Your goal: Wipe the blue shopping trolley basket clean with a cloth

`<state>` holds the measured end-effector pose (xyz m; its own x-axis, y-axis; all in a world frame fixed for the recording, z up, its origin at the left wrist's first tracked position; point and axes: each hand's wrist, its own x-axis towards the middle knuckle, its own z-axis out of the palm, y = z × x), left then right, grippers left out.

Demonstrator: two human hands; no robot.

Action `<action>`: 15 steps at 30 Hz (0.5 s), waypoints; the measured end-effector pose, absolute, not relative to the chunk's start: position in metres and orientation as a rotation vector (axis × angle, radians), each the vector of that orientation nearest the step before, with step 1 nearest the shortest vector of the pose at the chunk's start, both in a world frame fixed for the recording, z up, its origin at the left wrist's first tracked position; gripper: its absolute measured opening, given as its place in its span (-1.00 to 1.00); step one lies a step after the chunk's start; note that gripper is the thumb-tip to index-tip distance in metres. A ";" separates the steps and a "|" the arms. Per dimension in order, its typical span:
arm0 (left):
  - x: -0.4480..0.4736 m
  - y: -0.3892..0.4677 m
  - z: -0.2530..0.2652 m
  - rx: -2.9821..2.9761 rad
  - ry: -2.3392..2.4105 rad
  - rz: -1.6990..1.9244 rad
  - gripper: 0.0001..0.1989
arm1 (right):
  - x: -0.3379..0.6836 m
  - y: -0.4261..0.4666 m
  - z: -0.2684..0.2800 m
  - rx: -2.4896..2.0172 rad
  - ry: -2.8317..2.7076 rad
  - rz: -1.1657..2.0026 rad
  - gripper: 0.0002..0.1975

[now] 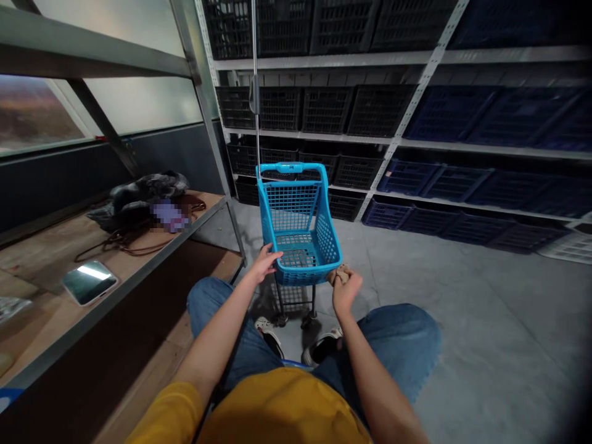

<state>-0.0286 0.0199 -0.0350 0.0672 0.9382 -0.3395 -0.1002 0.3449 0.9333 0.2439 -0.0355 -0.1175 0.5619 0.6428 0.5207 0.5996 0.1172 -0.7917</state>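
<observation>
A small blue plastic shopping cart (303, 269) stands upright on the floor between my knees, its basket showing only its own mesh. My left hand (264, 264) grips the cart's near left rim, with the thumb over the top edge and the fingers outside. At the near right corner, my right hand (346, 290) is closed on a crumpled tan cloth (341, 273). That cloth is against the outside of the basket, just under the rim. A thin metal pole (256, 123) rises from the cart's back left side.
On the left, a wooden shelf (41, 259) in a metal frame bears a phone (90, 282), dark plaid fabric (139, 194) and a brown strap (148, 248). Behind the cart, a white rack (393, 145) holds black crates (326, 111) and blue crates (411, 179). Grey concrete floor (481, 290) extends to the right.
</observation>
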 end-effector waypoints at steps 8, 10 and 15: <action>-0.026 0.017 -0.030 0.892 1.266 0.978 -0.23 | 0.100 -0.065 -0.122 -1.169 -1.617 0.267 -0.72; -0.028 0.016 -0.030 0.891 1.257 0.975 -0.20 | 0.088 -0.070 -0.121 -1.059 -1.793 0.311 -0.64; -0.034 0.016 -0.032 0.890 1.227 0.977 -0.15 | 0.140 -0.065 -0.124 -1.134 -1.859 0.276 -0.63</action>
